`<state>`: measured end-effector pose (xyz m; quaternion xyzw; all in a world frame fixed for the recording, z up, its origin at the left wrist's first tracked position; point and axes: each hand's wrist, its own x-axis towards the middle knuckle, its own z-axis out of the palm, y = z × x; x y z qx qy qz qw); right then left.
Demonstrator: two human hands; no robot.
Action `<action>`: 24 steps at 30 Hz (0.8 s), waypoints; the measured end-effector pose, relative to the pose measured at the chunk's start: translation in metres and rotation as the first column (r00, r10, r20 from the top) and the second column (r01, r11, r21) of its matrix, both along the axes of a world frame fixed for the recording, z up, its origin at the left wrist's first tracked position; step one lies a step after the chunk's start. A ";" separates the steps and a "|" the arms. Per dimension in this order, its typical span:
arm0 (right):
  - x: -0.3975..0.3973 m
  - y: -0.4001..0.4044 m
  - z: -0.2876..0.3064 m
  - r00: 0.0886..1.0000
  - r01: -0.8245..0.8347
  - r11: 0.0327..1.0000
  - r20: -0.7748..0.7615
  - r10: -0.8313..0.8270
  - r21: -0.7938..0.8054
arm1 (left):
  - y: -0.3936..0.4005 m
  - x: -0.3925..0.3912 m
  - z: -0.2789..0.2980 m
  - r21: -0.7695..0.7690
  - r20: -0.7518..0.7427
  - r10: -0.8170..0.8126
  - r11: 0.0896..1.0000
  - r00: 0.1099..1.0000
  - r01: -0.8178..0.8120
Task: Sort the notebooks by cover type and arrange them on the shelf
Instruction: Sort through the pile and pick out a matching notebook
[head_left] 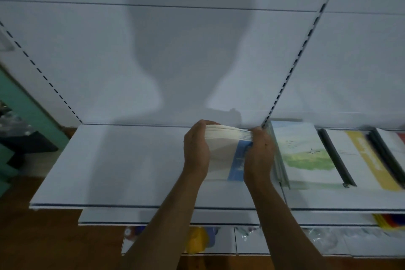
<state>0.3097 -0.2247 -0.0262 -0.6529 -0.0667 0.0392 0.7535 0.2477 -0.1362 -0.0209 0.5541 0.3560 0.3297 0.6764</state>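
Writing on stack cover: a blue band (240, 160) with white lettering is seen along the right side of the top cover; the letters are too blurred to be read.
Writing on neighbouring covers: a yellow band with pale lettering is carried by the yellow-striped notebook (359, 158); it cannot be read either.
Task item: a stack of notebooks (225, 151) with pale covers is held on the white shelf (109, 164), near its right end and close to the back panel (87, 61).
Left hand: the left hand (196, 151) is wrapped round the left edge of the stack, fingers curled over the far corner.
Right hand: the right hand (259, 153) is closed on the right edge, its fingertips pressed against the fanned page edges at the top right corner.
Stack relative to hands: the stack is gripped between the 2 hands, with the page edges spread slightly at the far side.
Right edge: the slotted upright (291, 68) meets the shelf just behind the right hand; just beside that hand lies a landscape-cover notebook (304, 153), green and sky-blue, on the adjoining shelf.
Further right: dark spines (337, 158) are seen between the landscape cover and the yellow-striped one.
Open room: the shelf surface to the left of the stack is bare up to its left edge.
Front edge: the shelf lip (131, 206) is crossed by both forearms; a lower shelf (131, 217) projects below it.
Shadow: a head-and-shoulders shadow is cast on the back panel.
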 end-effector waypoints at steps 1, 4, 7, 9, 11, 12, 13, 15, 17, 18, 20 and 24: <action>-0.001 0.000 -0.001 1.000 -0.005 1.000 0.000 0.005 -0.018 | 0.002 0.000 -0.001 0.010 -0.013 -0.019 1.000 1.000 0.019; -0.002 -0.001 -0.004 0.999 -0.019 0.997 0.026 0.021 -0.070 | 0.003 -0.002 -0.002 0.051 -0.015 -0.069 0.996 0.997 0.070; -0.001 -0.002 -0.009 0.999 -0.034 0.997 0.011 0.035 -0.063 | 0.004 -0.002 0.003 0.047 0.024 -0.063 0.997 0.998 0.061; -0.002 -0.004 -0.012 0.998 -0.070 0.996 -0.004 0.069 -0.056 | 0.003 -0.004 0.003 0.002 0.024 -0.111 0.994 0.994 0.111; -0.004 -0.006 -0.012 0.997 -0.067 0.998 -0.025 0.067 -0.021 | 0.001 -0.010 0.002 -0.008 -0.033 -0.155 0.988 0.987 0.155; -0.005 -0.005 -0.011 0.998 -0.051 0.999 -0.038 0.050 -0.010 | -0.001 -0.012 0.001 0.035 -0.072 -0.154 0.987 0.985 0.157; -0.005 -0.004 -0.009 0.998 -0.031 0.999 -0.049 0.030 -0.012 | -0.004 -0.013 -0.001 0.084 -0.108 -0.132 0.986 0.985 0.142; -0.006 0.000 -0.007 0.999 0.008 1.000 -0.039 -0.008 -0.014 | -0.012 -0.012 -0.003 0.113 -0.123 -0.038 0.992 0.992 0.052; -0.007 0.001 -0.007 0.999 0.034 0.999 -0.005 -0.034 -0.008 | -0.017 -0.010 -0.004 0.093 -0.104 0.046 0.995 0.994 -0.036; -0.009 0.001 -0.006 0.999 0.048 0.999 0.016 -0.048 -0.007 | -0.019 -0.009 -0.003 0.078 -0.090 0.079 0.994 0.993 -0.072; -0.011 -0.001 -0.006 0.996 0.061 0.998 0.060 -0.062 0.023 | -0.018 -0.007 -0.002 0.046 -0.051 0.119 0.992 0.992 -0.116; -0.012 -0.004 -0.003 0.993 0.099 0.993 0.059 -0.103 0.066 | -0.021 -0.006 -0.001 0.037 -0.020 0.136 0.990 0.991 -0.135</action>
